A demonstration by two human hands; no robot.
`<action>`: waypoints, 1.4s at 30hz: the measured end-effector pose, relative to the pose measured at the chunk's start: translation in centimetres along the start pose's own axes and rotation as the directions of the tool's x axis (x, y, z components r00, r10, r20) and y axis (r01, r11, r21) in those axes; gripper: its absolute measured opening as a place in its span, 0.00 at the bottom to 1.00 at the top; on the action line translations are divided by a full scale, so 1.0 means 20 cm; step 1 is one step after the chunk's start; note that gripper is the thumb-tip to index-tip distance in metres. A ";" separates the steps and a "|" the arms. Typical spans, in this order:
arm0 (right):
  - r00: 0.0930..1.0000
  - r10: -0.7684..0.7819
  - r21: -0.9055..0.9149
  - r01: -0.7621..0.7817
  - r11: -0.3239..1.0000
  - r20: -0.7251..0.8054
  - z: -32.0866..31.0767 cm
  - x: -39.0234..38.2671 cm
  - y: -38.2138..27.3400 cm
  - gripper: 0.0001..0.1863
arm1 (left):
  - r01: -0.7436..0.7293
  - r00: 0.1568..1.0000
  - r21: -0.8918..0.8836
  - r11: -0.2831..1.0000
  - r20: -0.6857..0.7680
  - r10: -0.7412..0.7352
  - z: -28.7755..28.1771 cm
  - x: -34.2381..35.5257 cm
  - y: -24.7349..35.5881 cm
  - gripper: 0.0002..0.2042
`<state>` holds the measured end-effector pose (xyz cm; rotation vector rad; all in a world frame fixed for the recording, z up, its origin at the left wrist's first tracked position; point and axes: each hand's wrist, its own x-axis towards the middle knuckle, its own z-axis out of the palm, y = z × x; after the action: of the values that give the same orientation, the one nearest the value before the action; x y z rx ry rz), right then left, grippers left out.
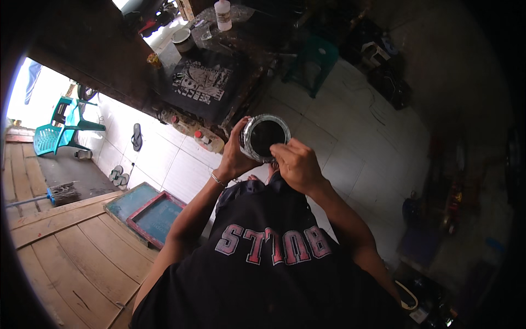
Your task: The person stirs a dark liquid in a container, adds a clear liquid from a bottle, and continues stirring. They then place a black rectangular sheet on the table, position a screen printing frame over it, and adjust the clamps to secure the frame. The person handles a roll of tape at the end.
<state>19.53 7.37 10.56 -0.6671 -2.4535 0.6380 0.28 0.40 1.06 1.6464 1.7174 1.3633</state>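
Observation:
My left hand (235,156) is wrapped round the side of a round, silvery-rimmed can (267,117) with a dark inside, held up in front of my body. The can's opening faces me. At its near right edge, my right hand (298,166) is closed, its fingers bunched over the rim. Whatever those fingers pinch, if anything, is too small or hidden to make out. Beyond the can, a dark cloth with a white print (203,82) lies flat on a worktable.
On the table stand a lidded tub (182,39) and a white bottle (223,15). Bottles with red caps (208,141) are beside the table. Framed screens (156,216) lean at lower left, near a broom (63,194). Green plastic chairs (57,131) and a green stool (313,64) stand farther off.

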 end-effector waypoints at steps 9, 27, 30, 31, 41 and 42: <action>0.997 0.082 0.067 -0.082 0.994 -0.001 0.06 0.03 0.02 0.06 | 0.068 0.997 -0.024 0.997 -0.019 -0.069 -0.03 0.00 -0.02 0.58; 0.999 -0.015 0.253 0.005 0.967 0.039 0.22 0.53 0.37 0.14 | 0.206 0.964 0.074 0.976 -0.189 -0.189 -0.11 0.15 -0.29 0.56; 0.998 0.027 0.321 -0.046 0.946 0.065 0.22 0.79 0.54 0.14 | 0.318 0.925 0.100 0.943 -0.249 -0.285 -0.13 0.24 -0.37 0.56; 0.996 0.048 0.331 -0.069 0.941 0.074 0.25 0.90 0.64 0.17 | 0.363 0.906 0.130 0.923 -0.279 -0.317 -0.14 0.27 -0.40 0.56; 0.948 0.269 0.374 -0.315 0.873 0.170 1.17 2.36 2.05 0.64 | 0.593 0.772 0.358 0.721 -0.507 -0.383 -0.15 0.80 -0.60 0.62; 0.937 0.284 0.405 -0.344 0.847 0.201 1.26 2.51 2.11 0.68 | 0.624 0.749 0.355 0.696 -0.525 -0.404 -0.16 0.85 -0.59 0.62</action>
<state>-18.85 60.66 -14.35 -0.8681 -2.2101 1.3558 -12.51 16.88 -1.79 0.9317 2.7358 1.0466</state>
